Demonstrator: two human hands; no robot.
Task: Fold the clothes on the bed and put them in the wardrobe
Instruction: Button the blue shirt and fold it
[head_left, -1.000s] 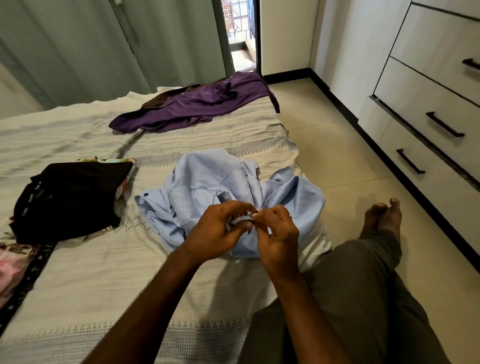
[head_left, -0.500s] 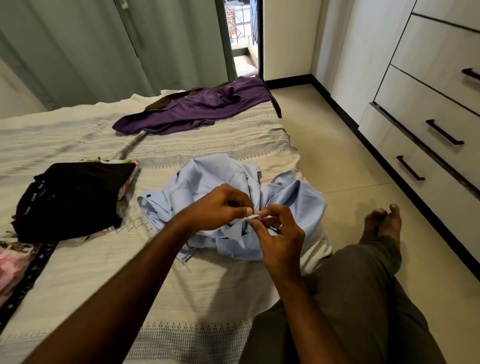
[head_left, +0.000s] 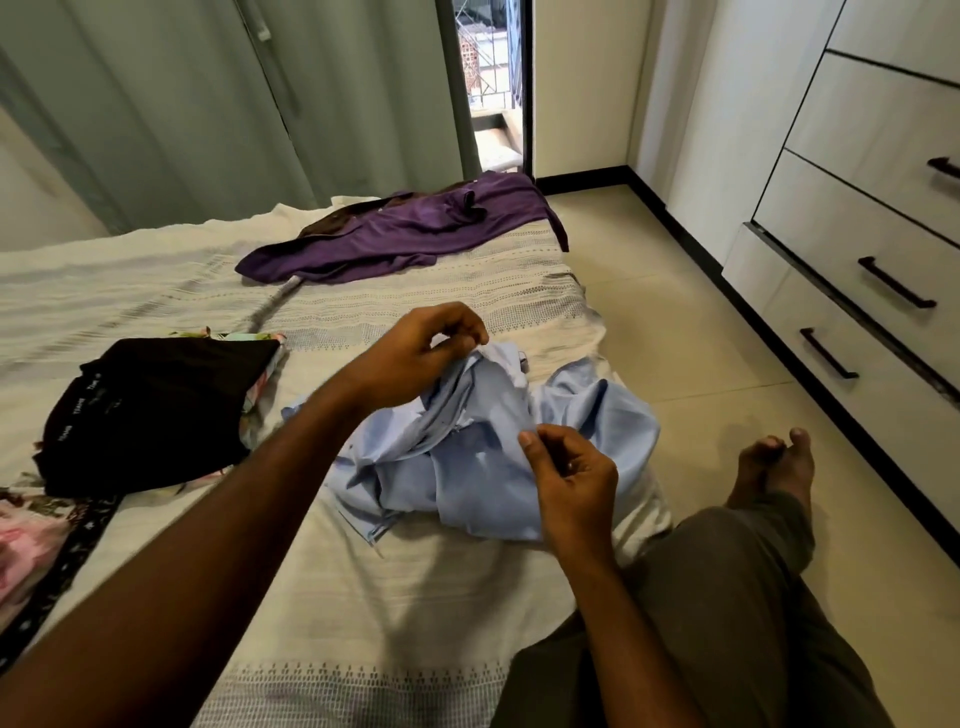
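Observation:
A crumpled light blue shirt (head_left: 483, 457) lies near the right edge of the bed (head_left: 363, 597). My left hand (head_left: 421, 358) pinches a raised fold of it at its far side and lifts the cloth. My right hand (head_left: 571, 483) pinches the shirt's near right part between thumb and fingers. A purple garment (head_left: 395, 234) is spread out at the far end of the bed. A folded black garment (head_left: 150, 410) sits on the left, on top of a floral one. The wardrobe (head_left: 857, 249) with dark drawer handles stands to the right.
A pink floral cloth (head_left: 26, 540) lies at the bed's left edge. My legs in grey trousers (head_left: 727, 597) stretch over the tiled floor (head_left: 675, 338) between bed and wardrobe. Green curtains (head_left: 208, 104) hang behind the bed, beside an open doorway (head_left: 491, 83).
My hands were pinching together at one spot on the blue shirt. Now they have parted: the left has risen and moved away with a fold, the right stays low and near.

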